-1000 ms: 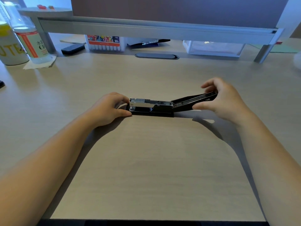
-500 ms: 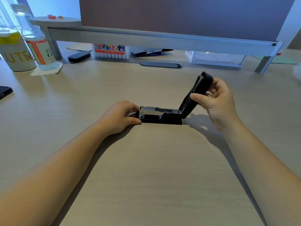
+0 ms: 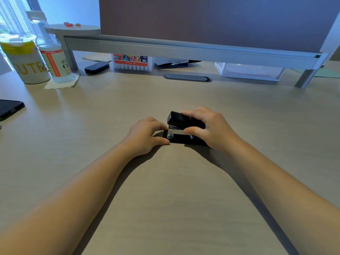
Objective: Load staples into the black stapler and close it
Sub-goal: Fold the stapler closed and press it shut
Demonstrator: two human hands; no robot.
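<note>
Desk [image 3: 165,199]; stapler [image 3: 177,118] lengthwise left-right, nose left

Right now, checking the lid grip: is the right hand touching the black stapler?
Touching. The head view shows the right hand wrapped over the black stapler, thumb on its side.

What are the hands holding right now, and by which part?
Both are on the stapler. The right hand grips its black top cover, thumb on the near side; the left hand steadies the front end of its base.
</note>
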